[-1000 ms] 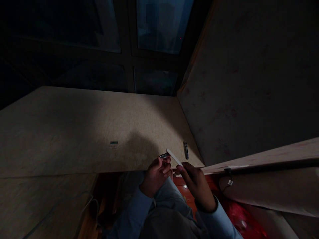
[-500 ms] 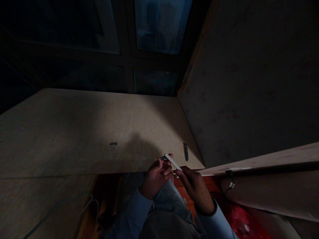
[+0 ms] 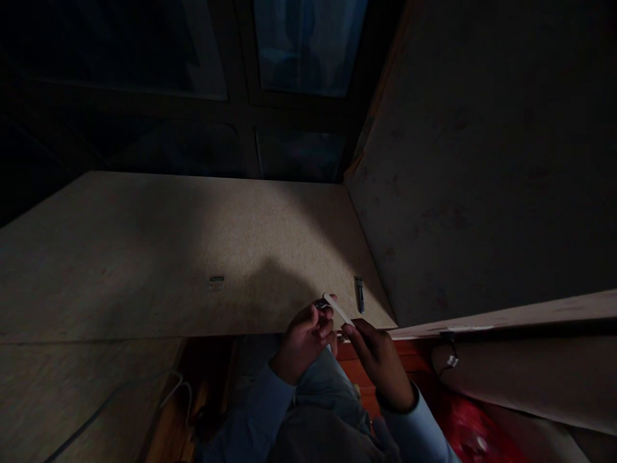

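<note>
Pale flat stick (image 3: pixel 339 310): over near edge of patterned tabletop (image 3: pixel 144 238), slanting from right hand (image 3: pixel 380 363) up and leftward to a rounded tip. Near end pinched between right thumb and fingers; remaining right fingers curled under.

At tip of stick: small dark piece (image 3: pixel 320 303), gripped in fingertips of left hand (image 3: pixel 303 337), thumb on near side, other fingers bent inward. Stick tip overlapping dark piece in view; contact or slight gap, cannot tell. Exact form of piece too dim to read.

On tabletop, just beyond right hand and near the right-hand edge: slim dark metallic tool (image 3: pixel 360 296), lying lengthwise away from the body. Well apart to the left: small flat item (image 3: pixel 216 282) with dark upper strip, lying flat. Soft shadow between it and the hands.

Farther out: dark-framed window (image 3: pixel 308 48) behind tabletop; faintly spotted panel (image 3: pixel 482 193) rising along right side. Below tabletop edge: light blue sleeves (image 3: pixel 263 405), lap in grey-blue trousers (image 3: pixel 328 379), reddish floor (image 3: pixel 405 357). Lower left: pale cable (image 3: pixel 110 399), curved. Lower right: red plastic bag (image 3: pixel 470 427), near a dark cord with white tag (image 3: pixel 452 361). Lighting dim throughout.
</note>
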Available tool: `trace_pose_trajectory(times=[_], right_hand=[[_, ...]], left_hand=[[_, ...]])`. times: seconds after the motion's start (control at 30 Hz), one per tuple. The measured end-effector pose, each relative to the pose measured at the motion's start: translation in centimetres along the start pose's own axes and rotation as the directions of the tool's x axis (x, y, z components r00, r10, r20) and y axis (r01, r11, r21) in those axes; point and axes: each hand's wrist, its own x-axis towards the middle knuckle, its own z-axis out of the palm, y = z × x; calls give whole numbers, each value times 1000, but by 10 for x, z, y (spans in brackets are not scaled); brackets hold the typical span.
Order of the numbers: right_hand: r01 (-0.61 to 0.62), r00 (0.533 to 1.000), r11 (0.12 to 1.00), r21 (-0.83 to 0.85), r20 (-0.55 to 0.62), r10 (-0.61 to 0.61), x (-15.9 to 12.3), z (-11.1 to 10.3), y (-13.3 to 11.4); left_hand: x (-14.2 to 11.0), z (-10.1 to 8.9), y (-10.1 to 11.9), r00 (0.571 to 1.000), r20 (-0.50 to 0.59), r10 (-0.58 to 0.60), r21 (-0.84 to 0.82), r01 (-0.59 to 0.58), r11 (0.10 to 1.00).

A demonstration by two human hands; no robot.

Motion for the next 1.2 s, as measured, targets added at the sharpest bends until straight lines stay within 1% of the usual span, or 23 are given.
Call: trace_pose_trajectory(times=[0.07, 0.1, 0.2, 0.27, 0.37, 0.43, 0.57, 0.63, 0.7, 0.8, 0.87, 0.97, 1.1, 1.2], right_hand=[[-40, 999, 999, 9, -30, 40, 0, -3, 2], [-26, 999, 999, 24, -19, 27, 1, -4, 2], [57, 995, 996, 72, 79, -63, 1, -7, 2], [58, 992, 995, 83, 103, -66, 2, -9, 3], [-10, 1000, 998, 63, 9, 9, 3, -10, 10], [-14, 1000, 998, 55, -27, 16, 4, -11, 13], [96, 994, 991, 90, 35, -100, 6, -15, 14], [132, 989, 986, 102, 57, -138, 6, -19, 13], [135, 987, 985, 109, 78, -144, 8, -23, 13], [127, 980, 985, 118, 141, -143, 11, -27, 13], [122, 978, 984, 129, 151, -142, 13, -28, 15], [93, 991, 984, 154, 83, -107, 17, -28, 24], [14, 999, 993, 116, -47, -8, 20, -27, 37], [-1, 998, 994, 113, -66, 9, 24, -29, 43]], left_hand=[[2, 1, -1, 1000, 14, 1, 1, -1, 1000], [2, 2, -1, 1000, 11, -4, 6, 4, 1000], [5, 4, -3, 1000, -20, -17, 26, 17, 1000], [6, 6, -4, 1000, -18, -17, 25, 17, 1000], [9, 9, -5, 1000, 18, -3, 20, 3, 1000], [10, 13, -5, 1000, 28, 3, 31, -4, 1000], [11, 19, -5, 1000, -14, -16, 46, 17, 999], [13, 20, -6, 1000, -21, -15, 44, 16, 999], [14, 19, -8, 1000, -9, -15, 49, 16, 999], [18, 17, -11, 999, 26, -22, 79, 20, 997], [21, 17, -13, 1000, 14, -19, 93, 18, 996], [26, 18, -16, 999, -20, -38, 95, 40, 995], [35, 19, -19, 999, 8, -38, 64, 37, 997], [41, 12, -18, 999, -15, -52, 86, 53, 995]])
